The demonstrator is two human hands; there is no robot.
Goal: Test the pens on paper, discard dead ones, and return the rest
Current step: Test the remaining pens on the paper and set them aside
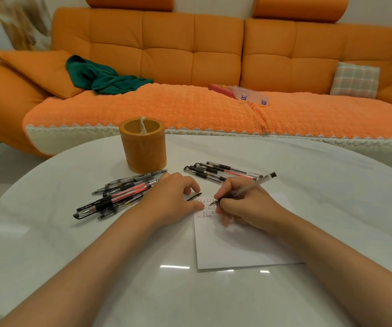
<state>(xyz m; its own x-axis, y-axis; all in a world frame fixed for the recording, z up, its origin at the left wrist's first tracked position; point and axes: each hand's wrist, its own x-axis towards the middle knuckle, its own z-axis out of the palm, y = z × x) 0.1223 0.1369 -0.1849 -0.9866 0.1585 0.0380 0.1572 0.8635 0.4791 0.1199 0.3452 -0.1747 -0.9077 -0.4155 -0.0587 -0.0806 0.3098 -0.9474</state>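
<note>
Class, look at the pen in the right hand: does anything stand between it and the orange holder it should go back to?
Nothing visible blocks it. The pen is in the right hand; bare table lies towards the holder, whose mouth is open.

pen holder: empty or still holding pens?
Looks empty: the upright orange pen holder shows only its divider inside; its bottom is hidden. The pens lie on the table.

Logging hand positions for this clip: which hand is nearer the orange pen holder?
Left. The left hand rests on the paper's top edge, just below the orange pen holder; the right hand, writing with a pen, sits farther right.
</note>
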